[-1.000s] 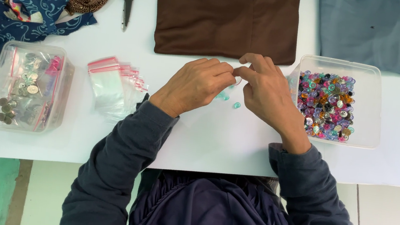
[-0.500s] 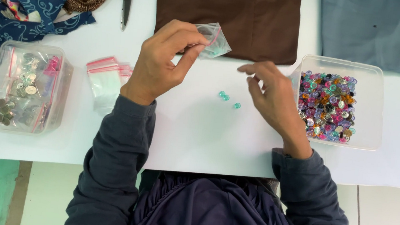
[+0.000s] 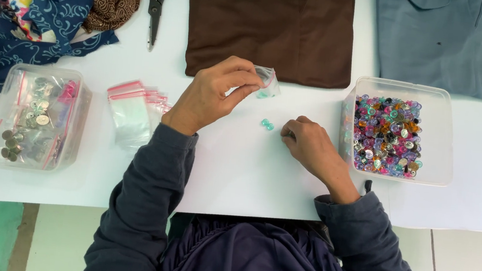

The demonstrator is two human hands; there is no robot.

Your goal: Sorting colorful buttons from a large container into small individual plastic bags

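Far left: clear tub [image 3: 36, 116] of metal buttons. Beside it, stack of empty zip bags [image 3: 134, 110]. Centre frame: left hand [image 3: 212, 94] raised, thumb and fingers pinching small zip bag [image 3: 266, 83] by its edge, teal buttons faintly showing inside. Bag thin, limp, slippery; likely best held at mouth. Below it, teal buttons [image 3: 267, 124] loose on white table [image 3: 238, 165]; light, hard, prone to skid. Right hand [image 3: 310, 148] curled, fingertips pressed to tabletop; cannot tell if pinching anything. Right: tub of coloured buttons [image 3: 391, 135].
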